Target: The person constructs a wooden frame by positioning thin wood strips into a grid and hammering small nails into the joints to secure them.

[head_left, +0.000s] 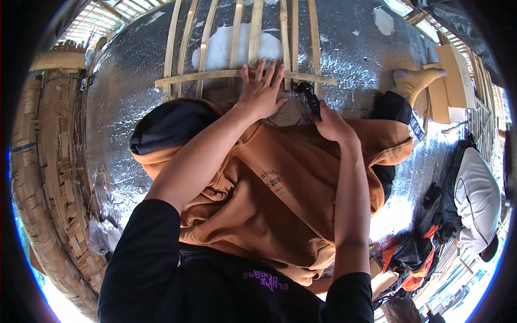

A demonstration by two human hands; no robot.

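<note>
Several long bamboo strips (pixel 254 32) run away from me side by side, crossed near my lap by one bamboo strip (pixel 199 78). Fingers spread, my left hand (pixel 261 89) presses down flat where the crossing strip meets the middle strips. Just to its right, my right hand (pixel 334 124) is closed around a black tool (pixel 309 98). The tool's far end points at the right part of the crossing strip; its exact kind is too dark to make out. A brown cloth garment (pixel 280 172) covers my lap below both hands.
Shiny silver foil sheeting (pixel 355 59) covers the floor, with a white patch (pixel 215 48) under the strips. Stacks of woven bamboo (pixel 59 145) line the left side. Cardboard pieces (pixel 449 81) stand near my foot (pixel 417 83); a white sack (pixel 476 199) and dark-and-orange cloth (pixel 412 258) lie right.
</note>
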